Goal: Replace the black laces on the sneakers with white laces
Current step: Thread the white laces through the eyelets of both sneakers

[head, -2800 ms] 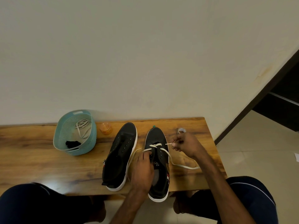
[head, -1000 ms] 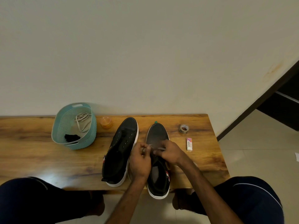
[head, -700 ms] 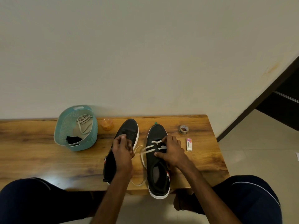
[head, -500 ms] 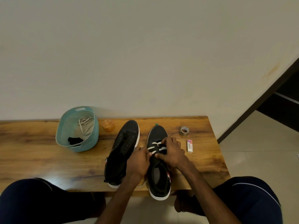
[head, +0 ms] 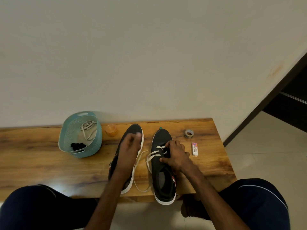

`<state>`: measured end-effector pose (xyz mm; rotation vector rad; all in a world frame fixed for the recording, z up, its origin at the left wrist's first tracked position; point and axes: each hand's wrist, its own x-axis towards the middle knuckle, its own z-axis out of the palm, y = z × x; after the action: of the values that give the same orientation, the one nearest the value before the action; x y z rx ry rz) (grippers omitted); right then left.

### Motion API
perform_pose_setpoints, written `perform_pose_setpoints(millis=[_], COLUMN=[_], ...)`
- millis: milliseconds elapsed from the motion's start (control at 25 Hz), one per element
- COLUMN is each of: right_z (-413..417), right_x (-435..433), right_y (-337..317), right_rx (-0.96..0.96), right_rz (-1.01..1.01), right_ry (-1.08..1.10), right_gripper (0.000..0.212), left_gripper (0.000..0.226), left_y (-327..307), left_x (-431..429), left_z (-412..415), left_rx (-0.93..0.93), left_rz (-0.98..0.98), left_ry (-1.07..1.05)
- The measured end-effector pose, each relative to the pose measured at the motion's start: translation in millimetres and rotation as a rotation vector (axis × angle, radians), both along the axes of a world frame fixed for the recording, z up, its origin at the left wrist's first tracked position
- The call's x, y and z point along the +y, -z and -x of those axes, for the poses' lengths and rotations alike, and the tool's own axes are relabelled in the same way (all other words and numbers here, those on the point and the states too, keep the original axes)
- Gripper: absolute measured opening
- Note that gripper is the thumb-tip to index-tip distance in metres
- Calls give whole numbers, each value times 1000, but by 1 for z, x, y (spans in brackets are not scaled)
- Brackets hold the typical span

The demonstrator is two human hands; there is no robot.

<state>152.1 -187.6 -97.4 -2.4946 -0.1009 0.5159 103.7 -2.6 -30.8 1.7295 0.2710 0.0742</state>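
Note:
Two black sneakers with white soles stand side by side on the wooden bench (head: 41,163). The right sneaker (head: 163,181) has a white lace (head: 155,153) crossed through its front eyelets. A slack loop of that lace (head: 136,178) lies between the shoes. My right hand (head: 176,155) grips the right sneaker at its lacing, with curled fingers over the eyelets. Blurred by motion, my left hand (head: 130,146) hovers over the unlaced left sneaker (head: 132,130). The lace runs up under this hand, which seems to pinch its end.
A teal basket (head: 98,140) at the back left holds another white lace (head: 88,128) and a black lace (head: 78,145). An orange cup (head: 111,129), a tape roll (head: 189,133) and a small eraser box (head: 194,148) lie near the shoes. My knees are at the bench's front edge.
My left hand has swung from the right sneaker's eyelets out and up over the left sneaker, drawing lace with it. My right hand has stayed on the right sneaker.

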Motion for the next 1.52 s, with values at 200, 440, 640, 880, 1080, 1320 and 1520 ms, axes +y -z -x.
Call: perform_pose_setpoints(millis=[200, 440, 640, 880, 1080, 1320, 1520], right_z=[2, -2, -7, -13, -18, -38, -38], right_x=[-1, 0, 6, 31, 28, 2, -11], right_y=[1, -3, -11, -11, -16, -81, -86], right_rx=[-15, -11, -55, -291, -157, 137, 62], right_rz=[26, 90, 126, 238, -13, -1082, -1203], right_ry=[-15, -40, -95, -494, -284, 162, 134], right_gripper=[59, 62, 60, 35, 19, 41, 33], left_gripper=[33, 24, 31, 29, 33, 17, 25], left_y=[58, 52, 66, 73, 78, 77, 49], left_x=[-25, -13, -4, -5, 0, -4, -15], left_z=[7, 20, 48, 71, 77, 60, 25], left_rx=[228, 364, 345, 346, 323, 323, 119], left_rz=[-1137, -1123, -862, -479, -403, -632, -871], left_ry=[339, 426, 349, 267, 276, 311, 226])
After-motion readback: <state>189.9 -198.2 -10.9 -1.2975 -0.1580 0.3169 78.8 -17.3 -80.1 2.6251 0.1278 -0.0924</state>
